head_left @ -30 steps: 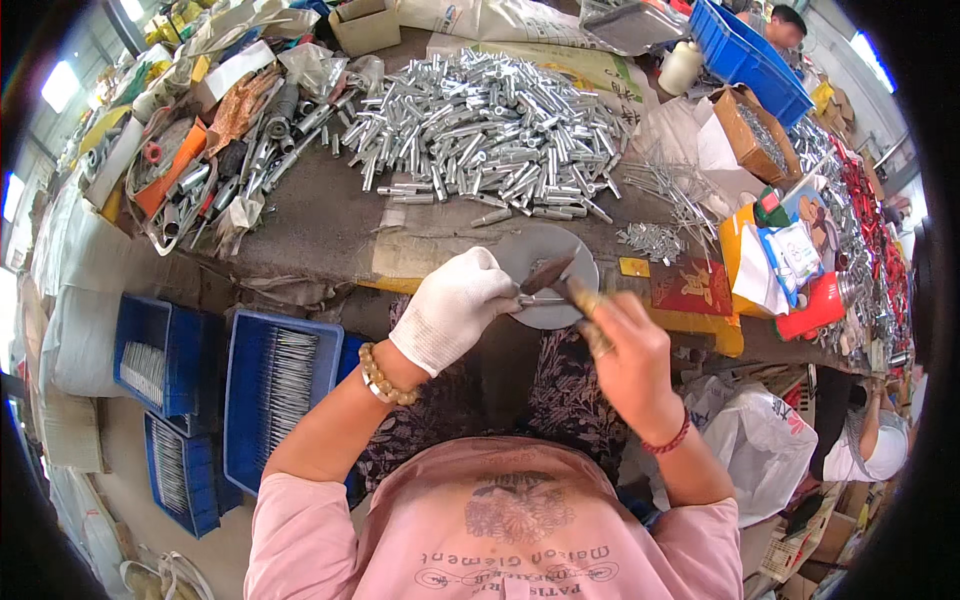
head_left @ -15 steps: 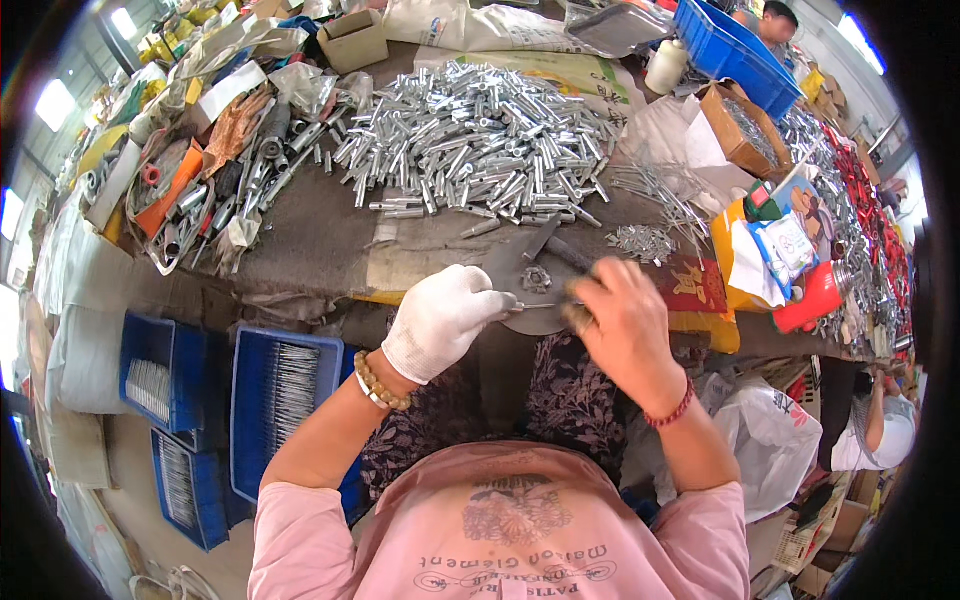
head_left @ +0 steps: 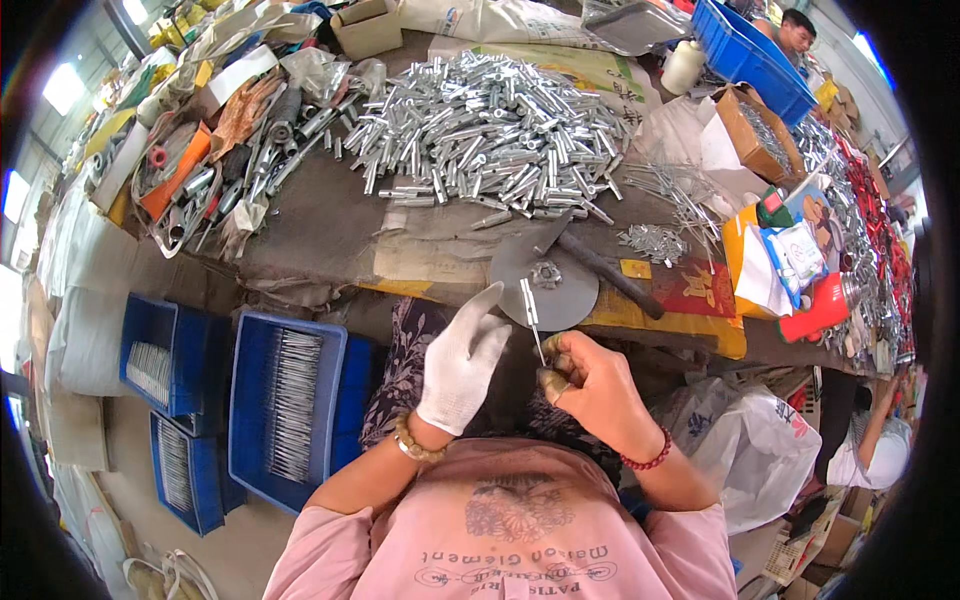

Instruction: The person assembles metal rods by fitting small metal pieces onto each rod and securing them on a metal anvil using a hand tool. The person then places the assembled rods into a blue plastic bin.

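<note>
Between thumb and fingers of my right hand is a thin metal rod with a shiny sleeve at its upper end, pointing away from me. My left hand, in a white glove, is just left of the rod, fingers stretched out and apart, holding nothing. Beyond both hands a round grey metal plate lies at the table edge, with a small nut-like metal piece at its centre. A dark hammer rests across the plate's right side. Farther back is a large heap of silvery metal sleeves.
Small metal parts and thin rods lie right of the heap. Blue bins with rows of metal rods stand below left. A red bottle lies at right. Mixed tools fill the table's left.
My left hand has let go of the rod and its fingers have opened. My right hand has drawn nearer to me, and the rod has swung from sideways to pointing away. The hammer's handle is now uncovered.
</note>
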### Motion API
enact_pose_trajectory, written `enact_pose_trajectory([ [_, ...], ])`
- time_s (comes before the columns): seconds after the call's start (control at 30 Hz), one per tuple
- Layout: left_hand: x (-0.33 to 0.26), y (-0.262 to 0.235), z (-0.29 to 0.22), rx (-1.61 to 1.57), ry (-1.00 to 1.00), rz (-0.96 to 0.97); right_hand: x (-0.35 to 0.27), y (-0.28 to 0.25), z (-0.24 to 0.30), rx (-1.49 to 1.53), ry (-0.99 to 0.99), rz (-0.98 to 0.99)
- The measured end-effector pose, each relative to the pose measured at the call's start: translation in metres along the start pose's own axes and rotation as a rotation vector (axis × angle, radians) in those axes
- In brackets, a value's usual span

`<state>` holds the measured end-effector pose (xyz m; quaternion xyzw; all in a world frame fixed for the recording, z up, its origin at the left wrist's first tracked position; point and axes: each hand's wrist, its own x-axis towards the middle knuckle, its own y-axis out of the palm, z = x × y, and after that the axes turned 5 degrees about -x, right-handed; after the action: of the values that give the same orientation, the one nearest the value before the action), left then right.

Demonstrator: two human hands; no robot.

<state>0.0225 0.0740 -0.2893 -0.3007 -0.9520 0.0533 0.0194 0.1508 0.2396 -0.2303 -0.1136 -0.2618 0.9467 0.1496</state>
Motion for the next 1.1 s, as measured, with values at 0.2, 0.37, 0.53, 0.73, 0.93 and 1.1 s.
enact_pose_trajectory([
  [0.2, -0.005, 0.009, -0.018, -0.409, -0.185, 0.057, -0.018, 0.024, 0.005, -0.121, -0.101, -0.111],
  [0.37, -0.017, -0.005, -0.024, -0.461, -0.177, -0.028, -0.015, 0.041, 0.014, -0.197, -0.186, -0.098],
  [0.53, -0.027, -0.037, -0.016, -0.417, -0.12, -0.156, -0.002, 0.037, 0.027, -0.151, -0.209, -0.009],
  [0.73, -0.064, -0.16, 0.049, -0.14, -0.253, -0.557, 0.03, -0.011, -0.019, 0.126, -0.093, -0.282],
  [0.93, -0.159, -0.264, 0.203, 0.123, -0.631, -1.037, 0.048, -0.014, -0.039, 0.301, -0.044, -0.304],
  [1.1, -0.202, -0.31, 0.27, 0.26, -0.782, -1.149, 0.048, -0.014, -0.046, 0.287, -0.079, -0.291],
])
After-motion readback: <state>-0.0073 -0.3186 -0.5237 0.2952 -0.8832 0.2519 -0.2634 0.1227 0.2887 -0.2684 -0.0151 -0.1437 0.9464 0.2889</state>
